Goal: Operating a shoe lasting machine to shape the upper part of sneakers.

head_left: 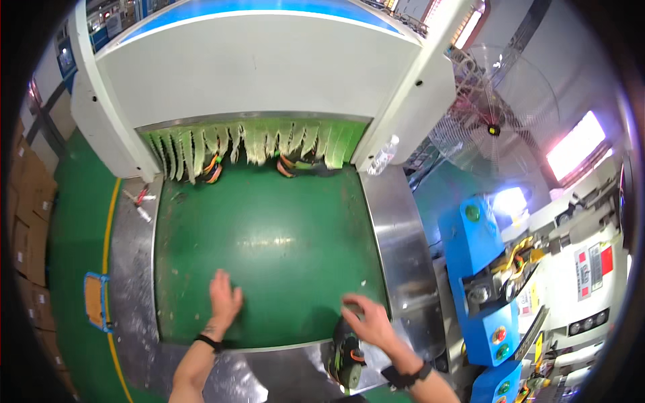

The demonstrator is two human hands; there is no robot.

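Note:
My left hand [225, 299] is over the near left part of the green conveyor belt [262, 235], its fingers stretched out and holding nothing. At the near right edge of the belt, my right hand [369, 322] has its thumb and fingers apart. Right beside and partly below it is a dark shoe [348, 359] with orange and green details; whether the hand touches it I cannot tell. Farther off, a shoe with orange trim [213, 169] and a second dark shoe [306, 166] lie partly hidden under the fringed green strip curtain [259, 142].
The white machine housing [255, 67] rises behind the curtain. A clear plastic bottle [383, 156] stands on the right metal border [406, 248]. Small red-and-white items [141, 201] lie on the left border. Blue machinery [474, 269] and a caged fan [494, 127] are at the right.

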